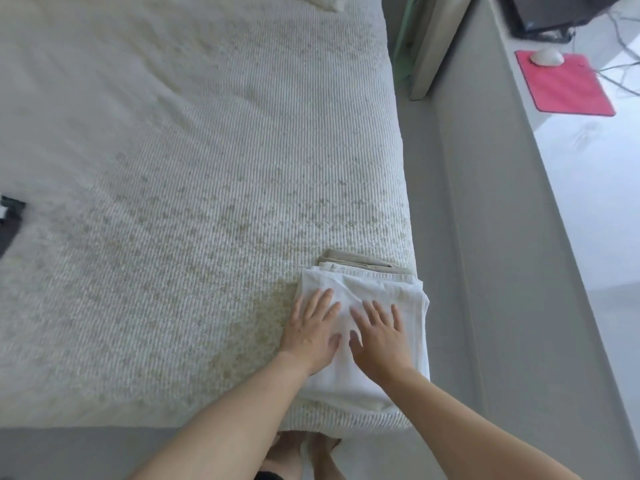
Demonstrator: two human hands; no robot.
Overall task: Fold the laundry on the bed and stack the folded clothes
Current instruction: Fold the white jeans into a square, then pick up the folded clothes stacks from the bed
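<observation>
A folded white garment (381, 289) lies on top of a stack at the near right corner of the bed (190, 202). Under it, the edge of a folded beige piece (356, 262) shows at the far side. My left hand (311, 329) lies flat on the white garment's left part, fingers straight and spread. Beside it, my right hand (379, 332) presses flat on the middle of the same garment. Neither hand grips anything.
A dark garment (8, 220) pokes in at the bed's left edge. Right of the bed runs a grey floor strip, then a white desk with a red mouse pad (568, 84) and a white mouse (547, 57). My feet show below the bed's near edge.
</observation>
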